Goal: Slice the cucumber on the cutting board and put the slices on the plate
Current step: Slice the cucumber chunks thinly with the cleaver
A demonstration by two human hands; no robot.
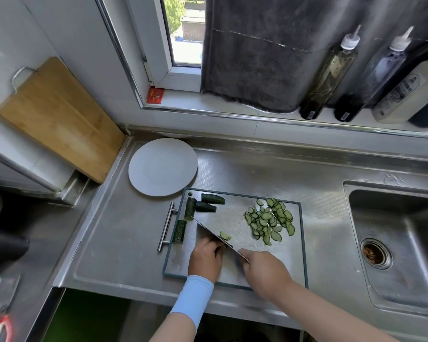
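Observation:
A steel cutting board point(292, 262) lies on the counter. A heap of thin cucumber slices point(269, 222) covers its far right part. Several uncut dark green cucumber pieces point(209, 202) lie at its far left corner, one more point(179, 231) at the left edge. My right hand point(265, 272) grips the handle of a cleaver point(208, 235), whose blade stands on the board. My left hand point(205, 257), fingers curled, holds down a cucumber piece hidden behind the blade. One or two fresh slices point(225, 235) lie right of the blade. The white plate point(162, 166) stands bare beyond the board.
A sink point(395, 240) with a drain lies to the right. A wooden board point(57, 117) leans against the wall at the left. Bottles point(329, 75) and a grey towel point(255, 53) sit on the window sill. The board's bar handle point(167, 225) sticks out left.

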